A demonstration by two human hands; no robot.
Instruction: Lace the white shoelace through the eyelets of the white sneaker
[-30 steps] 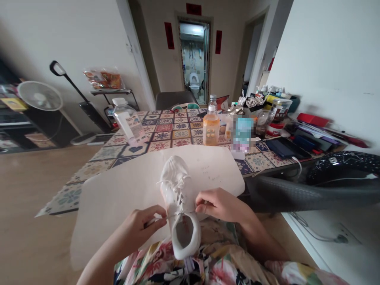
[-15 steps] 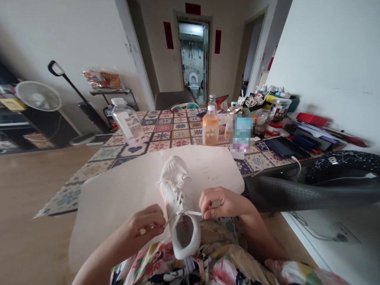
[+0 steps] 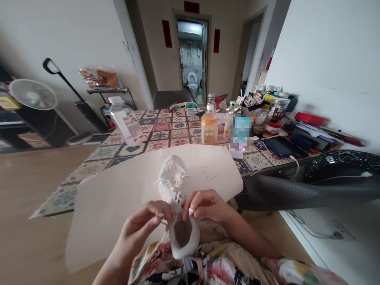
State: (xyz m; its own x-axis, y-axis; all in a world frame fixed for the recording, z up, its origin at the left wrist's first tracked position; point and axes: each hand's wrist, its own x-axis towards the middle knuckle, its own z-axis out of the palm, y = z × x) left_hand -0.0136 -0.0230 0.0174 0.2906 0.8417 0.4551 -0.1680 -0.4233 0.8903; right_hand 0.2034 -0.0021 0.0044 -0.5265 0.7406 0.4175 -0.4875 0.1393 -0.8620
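Observation:
A white lace-up shoe (image 3: 173,174) points away from me, its toe over a large white paper sheet (image 3: 118,206) and its heel near my lap. My left hand (image 3: 148,221) is closed on a white shoelace at the left of the shoe's opening. At the right of the opening, my right hand (image 3: 204,206) pinches the lace, with a bit of white showing between thumb and finger. Both hands almost meet over the shoe's tongue and hide the middle of the lacing.
A patterned tablecloth (image 3: 162,126) covers the table. On it stand a clear bottle (image 3: 126,122), an orange drink bottle (image 3: 209,126), a tablet (image 3: 285,147) and jars at the right. A dark chair (image 3: 276,194) is at the right.
Both hands have moved inward to the shoe's opening, close together. The lace ends, earlier pulled out to each side, are now mostly hidden by the fingers. The view has shifted slightly.

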